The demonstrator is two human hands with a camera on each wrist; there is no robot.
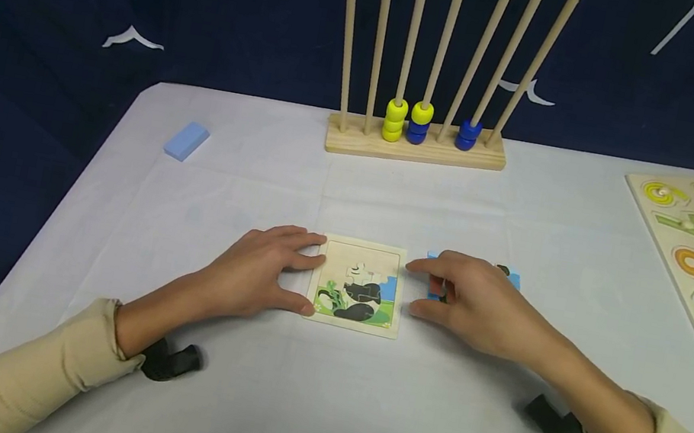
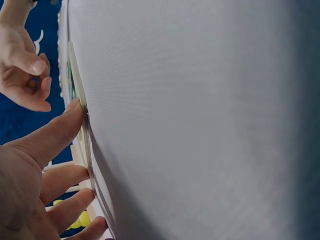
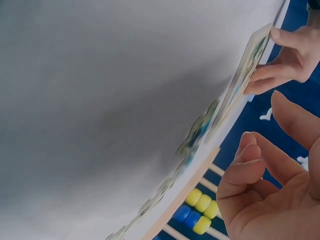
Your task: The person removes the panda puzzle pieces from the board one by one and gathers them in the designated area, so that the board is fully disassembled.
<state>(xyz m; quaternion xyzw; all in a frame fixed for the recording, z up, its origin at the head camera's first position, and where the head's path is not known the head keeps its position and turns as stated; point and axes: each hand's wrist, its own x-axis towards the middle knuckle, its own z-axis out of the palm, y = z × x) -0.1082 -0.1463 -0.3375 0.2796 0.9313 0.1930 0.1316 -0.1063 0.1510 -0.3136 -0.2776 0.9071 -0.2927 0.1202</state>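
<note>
Left hand (image 1: 257, 266) on the puzzle (image 1: 338, 265), right hand (image 1: 478, 302) beside it

The puzzle lies flat near the middle of the table (image 1: 329, 399), well apart from the far edge and the left edge. Its lower part is filled with pieces showing black, white, green and some blue; the upper part is mostly bare wood.

The left hand is spread along the puzzle's left side, thumb at the near left corner and fingertips at the far left one, touching the frame without wrapping round it. The right hand is off the puzzle's right edge, just beside it, thumb and forefinger apart and the other fingers loosely bent; it appears to hold nothing. Loose pieces (image 1: 513, 278), blue in part, lie on the table partly hidden by this hand, so their number cannot be told.

At the far edge of the table stands a bead rack (image 1: 414, 153) with seven pegs, yellow and blue beads low on three of them. A blue block (image 1: 186, 140) lies near the far left corner. Along the right edge, reaching up to the far right corner, is a number board (image 1: 676, 286) with coloured digits and shapes. Beige sleeves (image 1: 42, 364) cover both forearms, and a dark blue cloth (image 1: 251, 6) hangs behind the table
</note>
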